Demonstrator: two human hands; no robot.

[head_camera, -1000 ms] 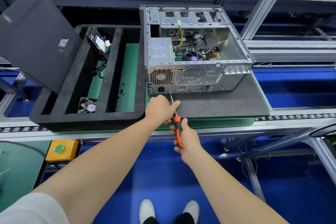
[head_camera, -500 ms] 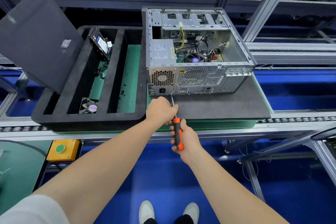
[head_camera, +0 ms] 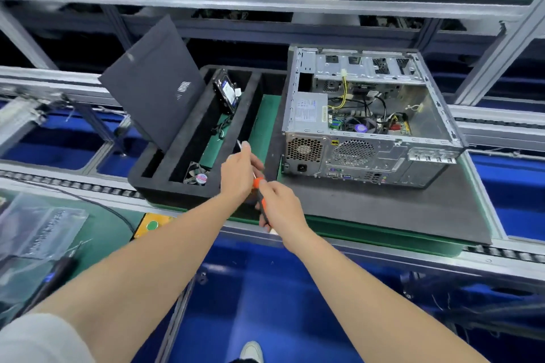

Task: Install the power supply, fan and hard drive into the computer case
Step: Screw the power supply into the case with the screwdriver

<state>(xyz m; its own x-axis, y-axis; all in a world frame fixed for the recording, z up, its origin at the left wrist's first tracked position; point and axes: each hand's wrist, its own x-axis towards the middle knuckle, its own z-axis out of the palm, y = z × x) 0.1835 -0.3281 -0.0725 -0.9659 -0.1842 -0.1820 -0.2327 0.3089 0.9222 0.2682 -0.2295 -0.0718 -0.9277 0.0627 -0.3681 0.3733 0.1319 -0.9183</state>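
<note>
The open computer case (head_camera: 365, 156) lies on a dark mat, its back panel facing me, with the silver power supply (head_camera: 308, 110) sitting in its near-left corner. Both hands hold an orange-handled screwdriver (head_camera: 259, 186) over the black foam tray (head_camera: 177, 186), left of the case. My right hand (head_camera: 280, 209) grips the handle. My left hand (head_camera: 239, 174) holds the metal shaft, whose tip points up and left. In the tray, a hard drive (head_camera: 225, 93) leans at the far end and a fan (head_camera: 196, 175) lies at the near end.
A black side panel (head_camera: 153, 82) leans on the tray's left side. A yellow box with a green button (head_camera: 152, 225) is mounted under the conveyor's front rail. A plastic bag (head_camera: 38, 233) and a dark tool (head_camera: 50, 280) lie on the green surface at left.
Both hands have pulled the screwdriver away from the case's back panel and swung it left over the foam tray. The view has also shifted left.
</note>
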